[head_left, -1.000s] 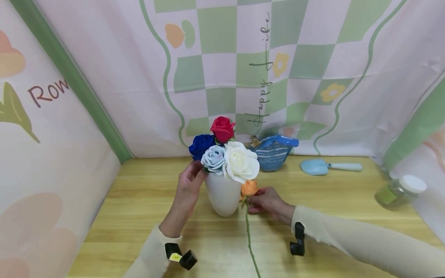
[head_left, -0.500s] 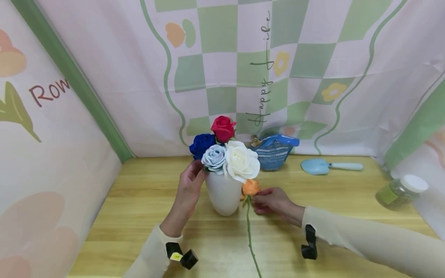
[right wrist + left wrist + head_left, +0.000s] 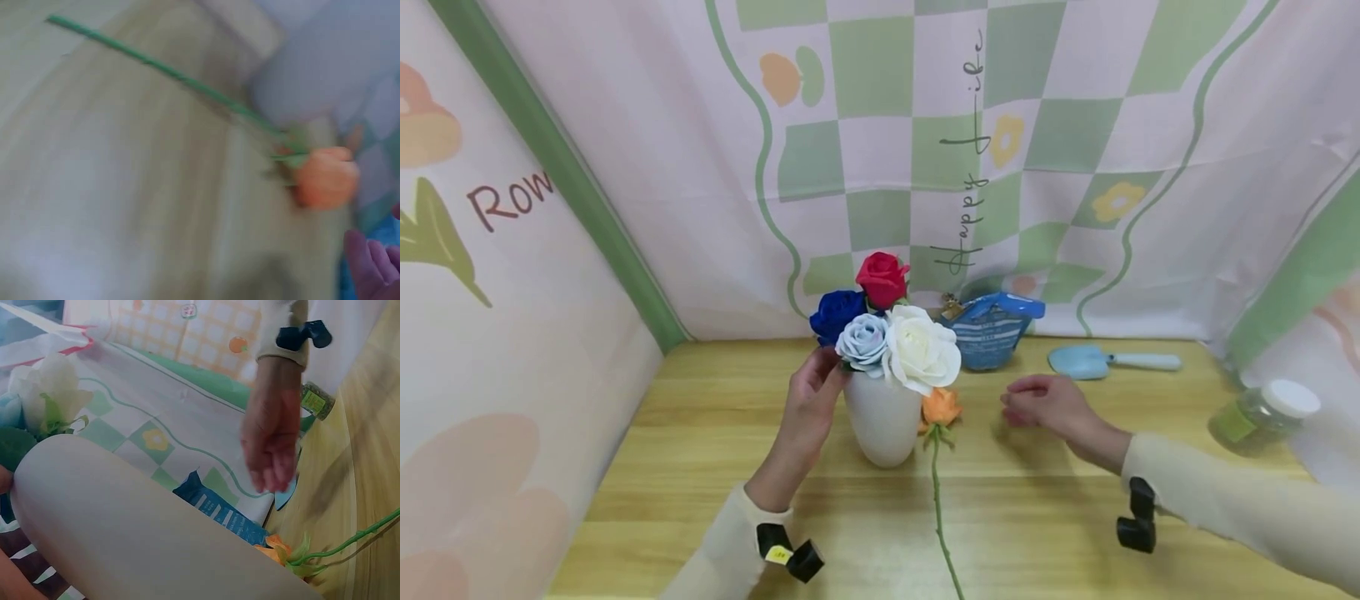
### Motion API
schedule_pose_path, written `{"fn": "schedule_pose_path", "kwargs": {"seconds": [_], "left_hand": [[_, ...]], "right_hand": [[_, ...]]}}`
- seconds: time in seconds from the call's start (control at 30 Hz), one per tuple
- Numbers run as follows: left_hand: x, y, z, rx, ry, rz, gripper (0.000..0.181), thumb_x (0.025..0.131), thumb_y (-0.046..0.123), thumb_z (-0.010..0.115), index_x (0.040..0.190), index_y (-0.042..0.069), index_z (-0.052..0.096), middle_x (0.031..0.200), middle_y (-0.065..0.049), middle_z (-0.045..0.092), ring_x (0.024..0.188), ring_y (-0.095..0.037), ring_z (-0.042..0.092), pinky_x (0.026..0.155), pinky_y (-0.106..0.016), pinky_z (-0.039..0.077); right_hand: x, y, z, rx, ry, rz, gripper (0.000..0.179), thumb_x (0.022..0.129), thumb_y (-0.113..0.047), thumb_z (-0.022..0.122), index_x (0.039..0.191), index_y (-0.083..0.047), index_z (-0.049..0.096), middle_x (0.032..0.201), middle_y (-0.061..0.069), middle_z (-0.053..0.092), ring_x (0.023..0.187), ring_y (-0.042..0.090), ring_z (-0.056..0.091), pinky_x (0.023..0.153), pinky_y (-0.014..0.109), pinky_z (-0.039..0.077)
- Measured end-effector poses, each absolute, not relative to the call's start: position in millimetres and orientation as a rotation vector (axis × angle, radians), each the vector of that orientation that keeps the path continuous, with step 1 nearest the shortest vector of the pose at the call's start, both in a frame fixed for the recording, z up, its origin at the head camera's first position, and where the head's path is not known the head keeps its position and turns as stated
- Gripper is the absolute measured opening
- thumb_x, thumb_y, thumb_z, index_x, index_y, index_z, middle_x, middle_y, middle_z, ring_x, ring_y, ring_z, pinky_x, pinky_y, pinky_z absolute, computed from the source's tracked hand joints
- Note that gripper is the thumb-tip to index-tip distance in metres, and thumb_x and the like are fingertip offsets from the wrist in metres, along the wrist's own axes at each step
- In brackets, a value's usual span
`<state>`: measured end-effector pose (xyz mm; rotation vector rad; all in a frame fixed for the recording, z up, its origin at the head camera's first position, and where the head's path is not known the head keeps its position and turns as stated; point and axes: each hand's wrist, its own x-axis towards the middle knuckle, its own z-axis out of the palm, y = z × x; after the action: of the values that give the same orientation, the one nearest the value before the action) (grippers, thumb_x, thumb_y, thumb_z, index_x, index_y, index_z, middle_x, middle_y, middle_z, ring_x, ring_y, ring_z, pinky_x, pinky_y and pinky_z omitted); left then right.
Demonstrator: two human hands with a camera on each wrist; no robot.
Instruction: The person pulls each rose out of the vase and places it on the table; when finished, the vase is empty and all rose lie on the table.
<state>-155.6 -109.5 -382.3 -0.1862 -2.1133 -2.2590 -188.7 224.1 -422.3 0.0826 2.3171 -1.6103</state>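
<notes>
A white vase (image 3: 882,425) stands upright on the table, holding a red rose (image 3: 882,279), a dark blue rose (image 3: 837,315), a light blue rose (image 3: 862,342) and a white rose (image 3: 922,348). My left hand (image 3: 808,400) grips the vase at its rim, thumb near the light blue rose; its other fingertips are partly hidden. To the right of the vase, an orange rose (image 3: 942,407) lies on the table, its green stem (image 3: 175,74) running toward the front. My right hand (image 3: 1048,408) hovers right of that rose, fingers loosely curled around nothing.
Behind the vase sits a blue packet (image 3: 991,337) against the patterned cloth. A light blue hand trowel (image 3: 1082,362) lies at the back right. Farther right is a jar (image 3: 1255,419) with a white lid. The wooden table (image 3: 692,467) meets cloth walls at the back and left.
My right hand has let go of the orange rose and moved right, away from it. The rose stays on the table. My left hand keeps its place at the vase.
</notes>
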Motion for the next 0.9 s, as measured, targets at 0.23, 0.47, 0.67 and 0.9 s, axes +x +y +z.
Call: {"fn": "schedule_pose_path", "kwargs": {"seconds": [0.23, 0.47, 0.67, 0.9], "left_hand": [[-155.7, -110.4, -382.3, -0.190, -2.129, -2.255, 0.038, 0.100, 0.014, 0.048, 0.134, -0.003, 0.051, 0.133, -0.018, 0.056, 0.117, -0.015, 0.052, 0.102, -0.024, 0.046], [-154.9, -109.2, -381.8, -0.178, -2.137, -2.246, 0.038, 0.100, 0.015, 0.049, 0.135, -0.001, 0.051, 0.134, -0.017, 0.057, 0.117, -0.015, 0.053, 0.103, -0.026, 0.046], [-155.6, -108.4, -382.7, -0.199, -2.131, -2.248, 0.038, 0.100, 0.014, 0.049, 0.135, -0.002, 0.052, 0.134, -0.018, 0.057, 0.117, -0.015, 0.054, 0.102, -0.024, 0.046], [-156.0, -108.8, -382.7, -0.170, -2.149, -2.237, 0.039, 0.100, 0.015, 0.049, 0.136, -0.001, 0.051, 0.136, -0.017, 0.057, 0.120, -0.017, 0.053, 0.107, -0.031, 0.045]], "right_hand": [[-201.9, 217.5, -374.3, -0.226, 2.390, -1.818, 0.038, 0.098, -0.013, 0.063, 0.122, 0.015, 0.055, 0.091, -0.006, 0.075, 0.085, 0.011, 0.075, 0.080, 0.029, 0.060], [-191.6, 183.4, -348.4, -0.686, 2.599, -1.800, 0.022, 0.091, -0.006, 0.071, 0.109, 0.007, 0.066, 0.098, 0.006, 0.075, 0.083, 0.010, 0.075, 0.073, 0.028, 0.061], [-177.4, 160.8, -345.6, -1.091, 2.744, -1.595, 0.048, 0.079, 0.000, 0.081, 0.124, -0.004, 0.065, 0.126, 0.012, 0.066, 0.110, 0.012, 0.067, 0.088, 0.025, 0.058], [-170.4, 139.4, -347.1, -1.246, 2.876, -1.503, 0.065, 0.070, -0.009, 0.088, 0.130, -0.007, 0.063, 0.142, 0.008, 0.058, 0.132, 0.026, 0.053, 0.110, 0.033, 0.044]]}}
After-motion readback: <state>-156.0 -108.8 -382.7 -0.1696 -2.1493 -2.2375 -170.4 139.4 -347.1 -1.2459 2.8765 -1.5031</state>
